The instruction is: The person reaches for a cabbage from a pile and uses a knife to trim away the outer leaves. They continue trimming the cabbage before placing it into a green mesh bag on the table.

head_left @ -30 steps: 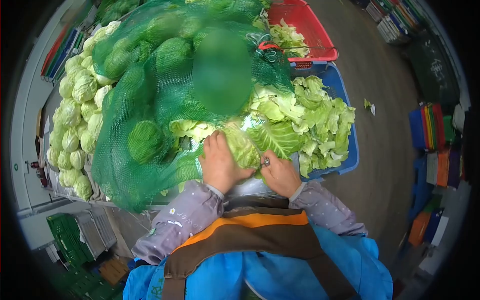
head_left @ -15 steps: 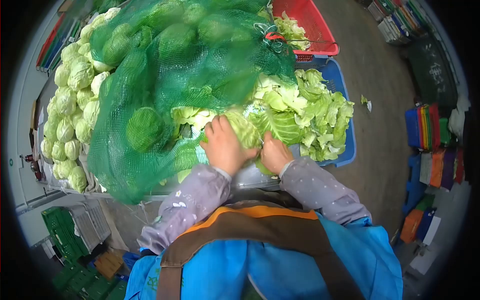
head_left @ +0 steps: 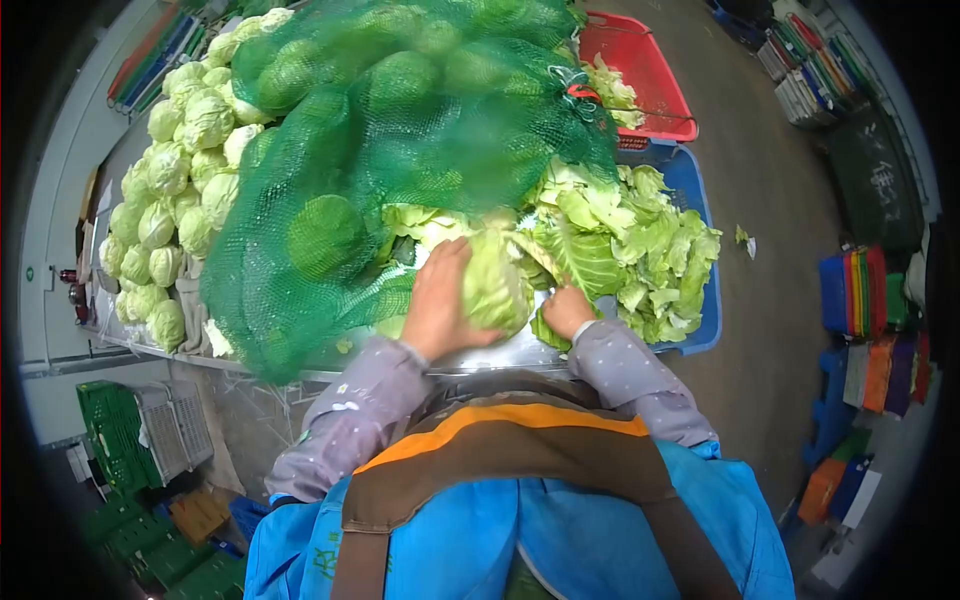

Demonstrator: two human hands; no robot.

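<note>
A pale green cabbage (head_left: 497, 283) sits at the near edge of the table. My left hand (head_left: 440, 305) is wrapped around its left side, thumb along the bottom. On its right, my right hand (head_left: 567, 312) is closed on an outer cabbage leaf (head_left: 541, 256) that bends away from the head; the fingertips are hidden. Loose leaves (head_left: 640, 240) are heaped right of my right hand, spilling over a blue crate (head_left: 707, 290). Left of and behind my hands lies a green mesh sack (head_left: 390, 150) with several cabbages inside.
Trimmed cabbages (head_left: 165, 200) are piled along the table's left side. A red basket (head_left: 640, 65) holding leaves stands behind the blue crate. Leaf scraps (head_left: 745, 240) lie on the floor at right. Green crates (head_left: 118, 435) stand at lower left, and coloured crates (head_left: 855, 290) at right.
The right hand has moved down and away from the cabbage, and a leaf now peels outward from its right side. My left hand has shifted down the cabbage's left side. The view has shifted slightly.
</note>
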